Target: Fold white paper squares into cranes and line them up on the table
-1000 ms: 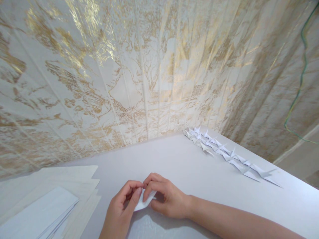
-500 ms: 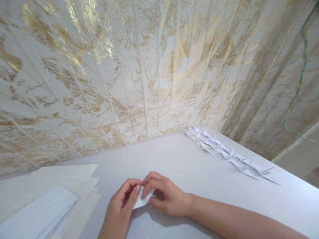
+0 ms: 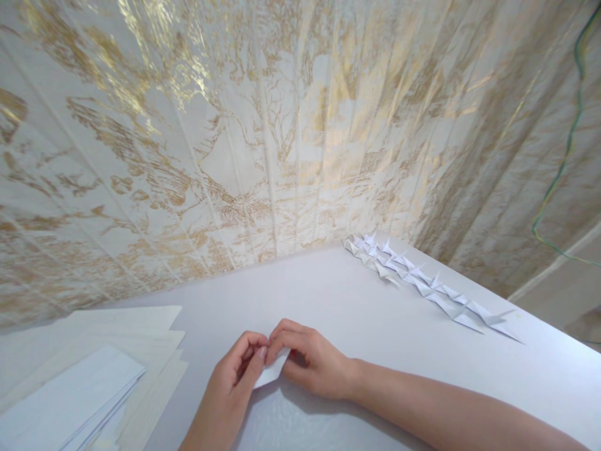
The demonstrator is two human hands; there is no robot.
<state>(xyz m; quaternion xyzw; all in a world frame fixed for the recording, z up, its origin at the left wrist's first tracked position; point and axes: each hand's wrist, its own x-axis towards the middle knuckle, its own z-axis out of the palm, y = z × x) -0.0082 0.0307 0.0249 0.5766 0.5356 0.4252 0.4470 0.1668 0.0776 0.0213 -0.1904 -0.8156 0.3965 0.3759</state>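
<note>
folded white paper (image 3: 273,374) was held at near middle of bench (image 3: 291,291), clamped by fingers of left hand (image 3: 233,374) and right hand (image 3: 313,362). folded paper figures (image 3: 425,288) were lined up at right; paper sheets (image 3: 79,391) were piled at left.

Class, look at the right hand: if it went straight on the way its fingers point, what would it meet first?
Beyond the paper it holds, the right hand would probably meet the left hand first; whether they touch is unclear.
</note>
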